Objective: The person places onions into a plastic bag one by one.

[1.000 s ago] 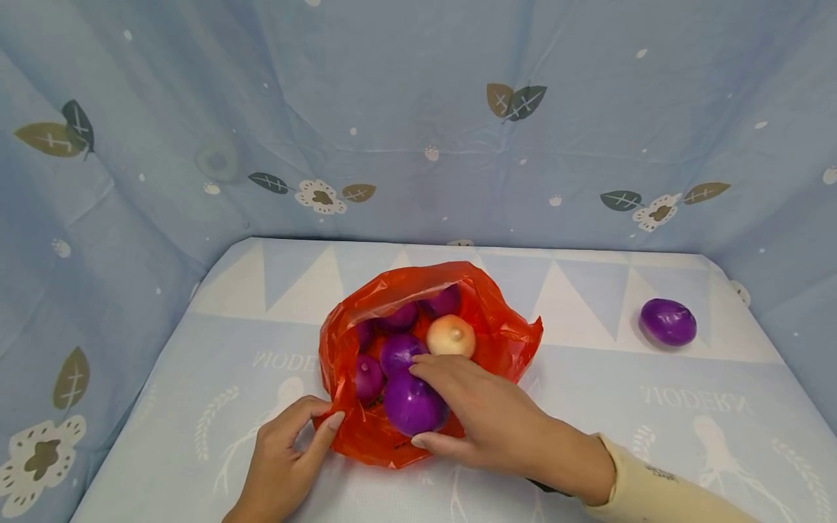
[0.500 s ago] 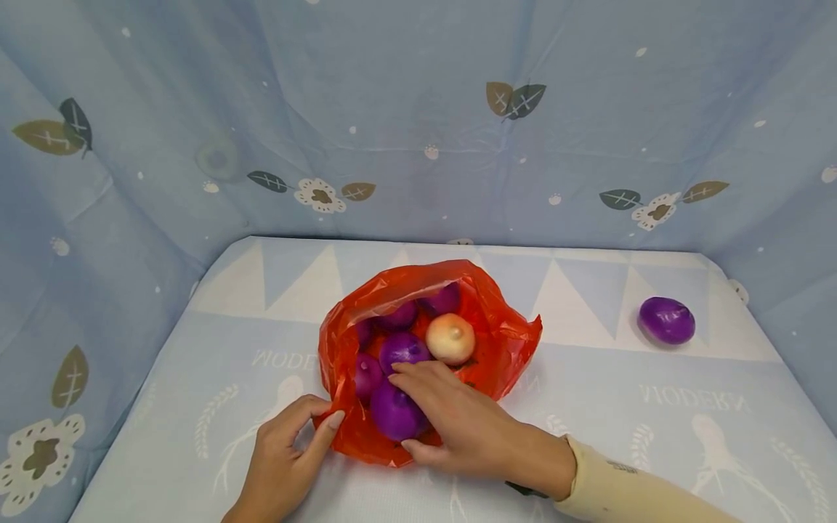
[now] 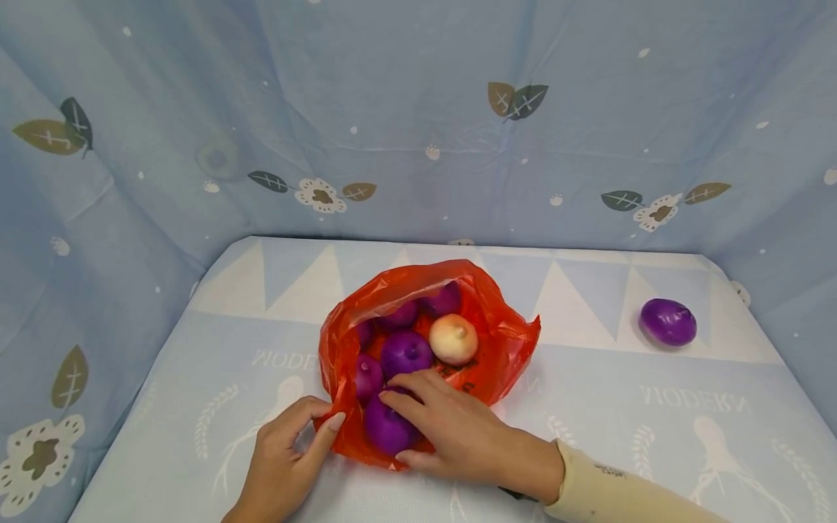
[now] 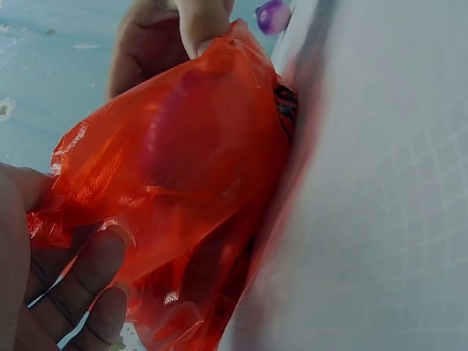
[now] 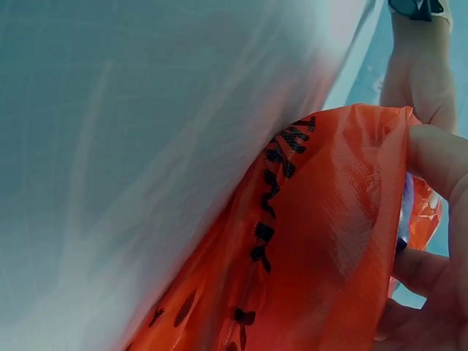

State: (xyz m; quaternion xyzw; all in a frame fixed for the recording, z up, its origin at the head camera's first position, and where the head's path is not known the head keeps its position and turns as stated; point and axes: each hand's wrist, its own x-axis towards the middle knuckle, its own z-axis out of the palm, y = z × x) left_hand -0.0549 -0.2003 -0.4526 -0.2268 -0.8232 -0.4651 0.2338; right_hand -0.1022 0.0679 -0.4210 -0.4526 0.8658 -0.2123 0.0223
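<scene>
A red plastic bag (image 3: pixel 506 349) lies with its mouth open toward me in the head view. My left hand (image 3: pixel 281 457) pinches the bag's near left rim between thumb and fingers. Inside the bag, at its near side, my right hand (image 3: pixel 461 432) grips a large purple onion (image 3: pixel 386 430), its fingers curled over the top. Several other purple onions (image 3: pixel 405 352) and one yellow onion (image 3: pixel 453 339) sit deeper in the bag. In the left wrist view the red film (image 4: pixel 183 139) hides most of the contents.
Apart from the bag, a single purple onion (image 3: pixel 668 322) lies on the right side of the patterned table cover (image 3: pixel 588 385). A blue curtain (image 3: pixel 418 109) printed with leaves and flowers hangs behind the table and along its sides.
My right hand has moved left and toward me with the purple onion, lower into the near part of the bag. The left hand keeps its hold on the rim.
</scene>
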